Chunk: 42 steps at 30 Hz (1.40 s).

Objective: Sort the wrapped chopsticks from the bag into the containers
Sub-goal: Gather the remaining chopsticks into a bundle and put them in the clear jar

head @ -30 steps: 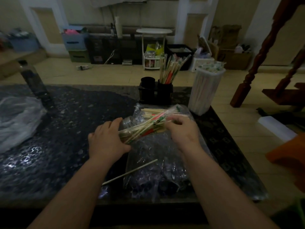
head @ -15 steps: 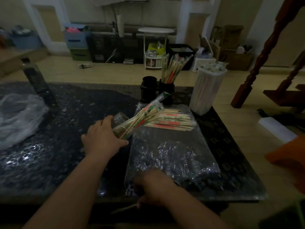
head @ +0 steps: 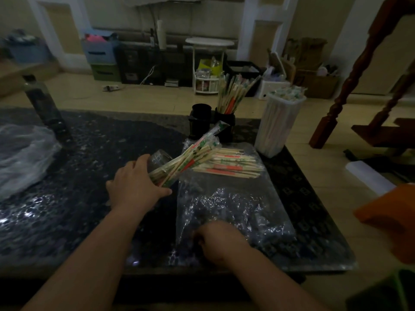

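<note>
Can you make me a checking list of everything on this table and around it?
Surface: dark shiny table, dim light.
Job's things: bundle of chopsticks; pile at the far end of the bag; holder part full; tub full.
Clutter: bottle, crumpled plastic at left.
Hands: left hand grips the bundle; right hand at the bag's near edge, grip unclear.
Cables: white cable on the floor behind.
Surroundings: drawers, stand, wooden post.

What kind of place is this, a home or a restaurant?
Probably a room in a home, perhaps tied to a small eatery: storage drawers and cardboard boxes line the far wall, a turned wooden stair post stands at right, and a white tub of wrapped chopsticks sits on the dark table.
</note>
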{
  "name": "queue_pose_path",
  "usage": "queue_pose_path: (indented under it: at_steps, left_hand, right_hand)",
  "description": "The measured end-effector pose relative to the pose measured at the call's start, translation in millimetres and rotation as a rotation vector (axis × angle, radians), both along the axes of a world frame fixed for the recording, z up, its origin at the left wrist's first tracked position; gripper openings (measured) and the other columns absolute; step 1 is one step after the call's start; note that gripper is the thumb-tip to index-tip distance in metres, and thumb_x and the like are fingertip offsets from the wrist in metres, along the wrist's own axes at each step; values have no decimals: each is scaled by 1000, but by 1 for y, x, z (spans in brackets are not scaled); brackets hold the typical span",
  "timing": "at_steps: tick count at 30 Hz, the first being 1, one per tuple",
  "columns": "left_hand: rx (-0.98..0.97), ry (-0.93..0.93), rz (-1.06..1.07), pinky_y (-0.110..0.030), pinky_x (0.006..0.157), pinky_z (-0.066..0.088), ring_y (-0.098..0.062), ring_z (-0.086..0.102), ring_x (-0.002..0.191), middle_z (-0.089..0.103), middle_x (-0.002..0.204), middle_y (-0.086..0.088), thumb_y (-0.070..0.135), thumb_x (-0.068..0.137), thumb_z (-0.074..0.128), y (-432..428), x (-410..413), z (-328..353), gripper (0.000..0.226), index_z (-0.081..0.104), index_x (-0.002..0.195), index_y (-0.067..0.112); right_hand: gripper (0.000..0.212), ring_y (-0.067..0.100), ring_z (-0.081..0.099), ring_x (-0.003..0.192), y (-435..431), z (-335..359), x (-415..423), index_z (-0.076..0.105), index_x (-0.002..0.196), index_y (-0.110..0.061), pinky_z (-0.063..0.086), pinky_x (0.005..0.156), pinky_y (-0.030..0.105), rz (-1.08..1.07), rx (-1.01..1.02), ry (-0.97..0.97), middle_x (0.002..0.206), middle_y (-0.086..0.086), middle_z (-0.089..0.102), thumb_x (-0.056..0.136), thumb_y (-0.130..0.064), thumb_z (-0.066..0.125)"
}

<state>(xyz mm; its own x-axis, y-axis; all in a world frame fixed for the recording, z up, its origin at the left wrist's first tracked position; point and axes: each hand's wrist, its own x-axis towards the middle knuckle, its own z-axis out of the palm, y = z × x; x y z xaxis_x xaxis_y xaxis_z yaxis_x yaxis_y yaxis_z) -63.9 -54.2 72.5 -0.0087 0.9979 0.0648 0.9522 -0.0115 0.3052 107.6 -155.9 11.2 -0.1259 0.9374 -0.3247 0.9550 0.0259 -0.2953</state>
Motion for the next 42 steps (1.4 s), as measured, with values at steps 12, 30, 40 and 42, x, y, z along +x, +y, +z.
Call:
queue_pose_path:
  at_steps: [12,30,40,42]
  left_hand:
    - [-18,-6,-38,-50,99,39,-31,44,126,47,138,-6,64,62,80,-3,4,2,106,27,148,31]
    - [-4,9,-42,-50,98,41,-31,47,125,49,136,-6,67,60,79,-4,11,-1,106,29,147,32]
    - [-7,-6,-55,-51,98,39,-31,47,125,49,136,-6,65,61,80,-3,12,-3,106,29,147,32]
    - [-8,-3,-57,-51,98,40,-30,46,125,49,136,-5,66,60,80,-3,13,-3,106,29,147,32]
  right_hand:
    - [29,25,64,113,-11,11,28,66,118,-15,51,90,34,-421,2,-264,124,8,66,95,-16,48]
    - [51,22,63,114,-5,7,66,65,121,-19,47,85,31,-657,-51,-267,126,1,65,92,-59,54]
    - [33,24,62,115,-2,10,53,63,123,-17,47,87,31,-612,-88,-210,128,5,63,93,-27,55]
    - [42,23,59,120,-4,7,51,54,134,-20,46,93,34,-591,-105,-187,135,4,59,93,-25,52]
